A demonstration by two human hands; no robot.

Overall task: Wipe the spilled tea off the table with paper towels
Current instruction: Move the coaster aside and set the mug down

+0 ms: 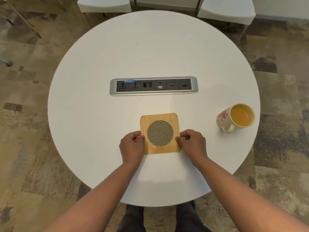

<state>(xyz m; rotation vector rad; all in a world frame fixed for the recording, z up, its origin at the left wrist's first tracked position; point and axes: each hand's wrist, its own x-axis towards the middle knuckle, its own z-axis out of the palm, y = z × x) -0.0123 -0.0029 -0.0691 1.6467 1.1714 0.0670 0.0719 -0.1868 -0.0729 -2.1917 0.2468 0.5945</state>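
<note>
Both hands pinch a wooden trivet (160,133) (woven mesh centre) lying flat on the round white counter (100,114); left hand (132,146) fingers grip its left edge, right hand (192,144) fingers its right; a mug (235,118) of tea stands right of the trivet, well apart.

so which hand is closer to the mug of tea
Right. The right hand grips the wooden coaster's right edge, with bare table between it and the mug. The left hand holds the opposite edge, farther away.
</note>
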